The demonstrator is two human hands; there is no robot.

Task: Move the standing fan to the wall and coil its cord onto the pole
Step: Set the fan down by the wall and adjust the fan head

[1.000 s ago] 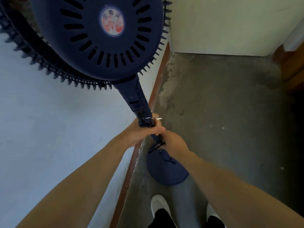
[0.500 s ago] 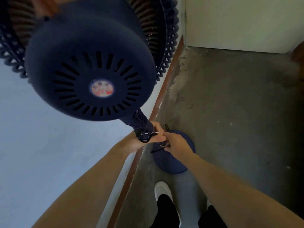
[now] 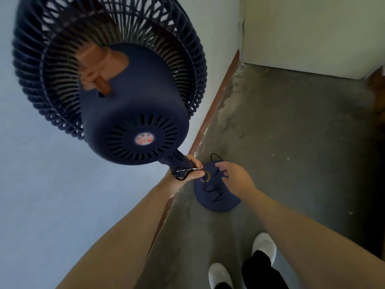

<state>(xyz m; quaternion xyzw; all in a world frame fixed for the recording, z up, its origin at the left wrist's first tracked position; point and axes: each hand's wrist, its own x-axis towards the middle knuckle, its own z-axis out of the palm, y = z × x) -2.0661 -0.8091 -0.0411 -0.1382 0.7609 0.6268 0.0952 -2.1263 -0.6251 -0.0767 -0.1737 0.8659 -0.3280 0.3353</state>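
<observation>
The navy standing fan [image 3: 135,122] stands against the pale wall [image 3: 41,195], its head tilted toward me at the upper left. My left hand [image 3: 192,168] is closed around the pole [image 3: 179,160] just under the motor housing and pins a loop of the black cord and a thin wire tie against it. The rest of the cord [image 3: 214,192] lies in loose squiggles on the round navy base [image 3: 220,205]. Just right of the pole, over the base, my right hand [image 3: 235,177] hovers with fingers apart, the thumb tip close to a cord strand.
A brown skirting strip [image 3: 214,101] runs along the foot of the wall. The grey concrete floor [image 3: 291,142] reaches a white wall at the far end. My two white shoes [image 3: 263,245] stand just behind the base.
My view has pulled back, so the fan head shows lower and fuller. My right hand has left the pole and shifted right with its fingers spread; loose cord now lies on the base.
</observation>
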